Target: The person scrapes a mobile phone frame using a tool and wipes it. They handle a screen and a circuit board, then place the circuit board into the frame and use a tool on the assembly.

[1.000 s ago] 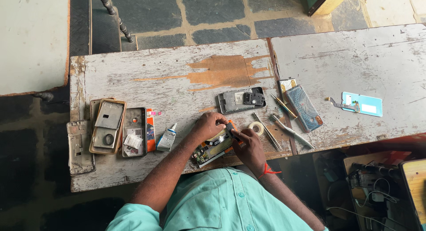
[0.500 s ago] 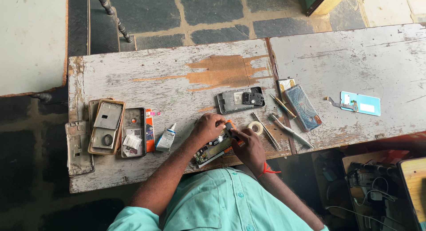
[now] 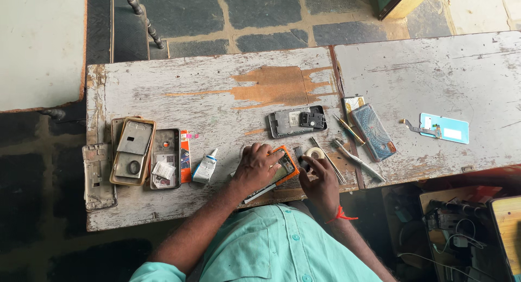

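**Two hands on an opened phone at the near edge of a worn bench**

At the near edge of the white-painted wooden workbench (image 3: 217, 92), the left hand (image 3: 259, 165) lies flat over an opened phone in an orange frame (image 3: 286, 169), fingers spread and pressing it down, probably so that it does not slide. The right hand (image 3: 320, 181) comes from the right side of the phone with its fingers pressed together near a small dark part at the phone's edge; whether it pinches a tool I cannot tell. A roll of pale tape (image 3: 313, 153) sits just beside this hand.

To the left, near the left hand, lies a small white glue tube (image 3: 205, 166), then several empty phone frames (image 3: 133, 151). Farther from the person rests a grey phone back with its inside showing (image 3: 297, 121). To the right are thin metal tools (image 3: 355, 158), a blue patterned phone case (image 3: 372, 131) and, well apart, a light blue flat part with a ribbon cable (image 3: 442, 127). Everything stays within arm's reach, it seems.
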